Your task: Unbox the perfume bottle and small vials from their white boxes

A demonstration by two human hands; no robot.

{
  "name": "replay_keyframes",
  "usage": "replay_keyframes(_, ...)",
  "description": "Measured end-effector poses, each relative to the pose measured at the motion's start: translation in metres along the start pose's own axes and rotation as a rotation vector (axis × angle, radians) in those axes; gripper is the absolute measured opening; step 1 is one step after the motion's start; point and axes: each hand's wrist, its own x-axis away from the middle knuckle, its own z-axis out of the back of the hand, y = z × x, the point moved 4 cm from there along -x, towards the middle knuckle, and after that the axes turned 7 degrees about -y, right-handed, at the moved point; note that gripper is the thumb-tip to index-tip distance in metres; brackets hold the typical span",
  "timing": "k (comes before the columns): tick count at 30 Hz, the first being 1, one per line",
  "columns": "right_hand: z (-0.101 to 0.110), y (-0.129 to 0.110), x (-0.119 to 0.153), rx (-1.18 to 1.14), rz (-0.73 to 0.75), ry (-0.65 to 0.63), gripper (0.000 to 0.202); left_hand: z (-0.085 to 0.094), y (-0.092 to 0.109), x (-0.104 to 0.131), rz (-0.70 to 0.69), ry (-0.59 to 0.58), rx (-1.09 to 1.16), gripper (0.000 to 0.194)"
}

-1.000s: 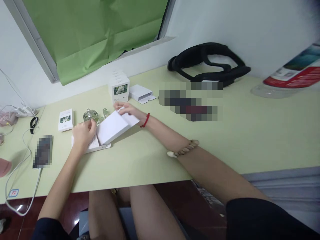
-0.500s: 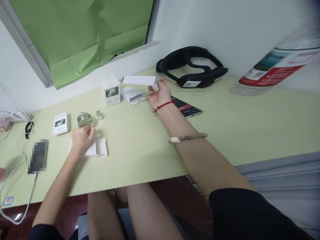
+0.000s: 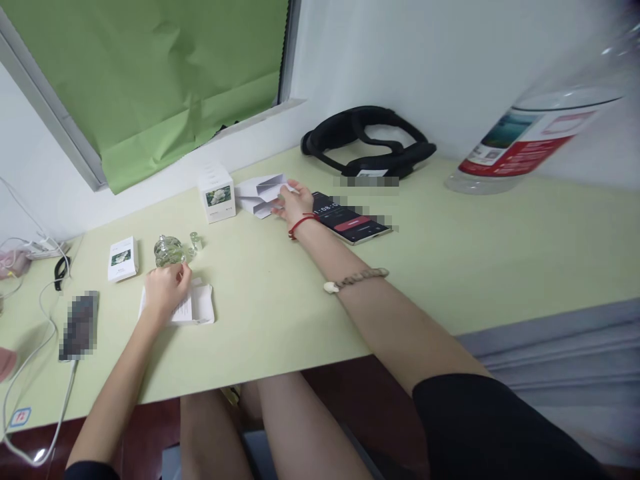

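Observation:
My right hand (image 3: 297, 205), with a red cord on its wrist, is at the back of the desk. Its fingers are around the near end of an open white paper box (image 3: 270, 187), which rests against another folded white box (image 3: 257, 208). My left hand (image 3: 167, 290) is closed above a flat opened white carton (image 3: 203, 303) with a printed sheet. What its fingers hold, if anything, is hidden. Just beyond it sit a round clear glass bottle (image 3: 167, 250) and small glass vials (image 3: 196, 241).
White boxes with a flower picture (image 3: 219, 197) stand in a row by the wall; another such box (image 3: 123, 259) lies left. A phone with a timer (image 3: 350, 220), black headset (image 3: 367, 140), large plastic bottle (image 3: 525, 143) and cabled phone (image 3: 79, 327) are also on the desk.
My right hand has lowered and moved left, bringing the white box down onto the other folded one. The timer phone is now more visible. My left hand stays over the carton.

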Motion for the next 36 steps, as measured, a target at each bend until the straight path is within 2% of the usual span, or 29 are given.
replay_keyframes(6, -0.006, 0.008, 0.006, 0.104, 0.013, -0.085, 0.043, -0.001, 0.002, 0.001, -0.031, -0.022, -0.003, 0.042)
replay_keyframes(15, 0.001, 0.016, 0.0, 0.122, 0.014, -0.02, 0.055, -0.001, 0.001, 0.001, -0.034, -0.009, 0.011, 0.042)
replay_keyframes(20, 0.005, 0.013, -0.001, 0.12, 0.036, 0.012, 0.051, -0.001, 0.003, 0.001, -0.03, -0.013, 0.0, 0.042)
replay_keyframes(24, 0.003, 0.013, 0.002, 0.145, 0.006, -0.02, 0.027, -0.001, 0.003, 0.001, -0.029, -0.015, -0.008, 0.042)
replay_keyframes(26, 0.003, 0.015, 0.003, 0.159, -0.026, -0.022, 0.022, -0.001, 0.004, 0.001, -0.031, -0.013, -0.008, 0.042)
replay_keyframes(31, 0.003, 0.015, 0.001, 0.161, -0.037, 0.019, 0.032, 0.0, 0.004, 0.001, -0.028, -0.018, -0.002, 0.041)
replay_keyframes(36, 0.002, 0.014, 0.0, 0.184, -0.041, 0.008, 0.04, -0.001, 0.004, 0.001, -0.03, -0.022, -0.006, 0.041)
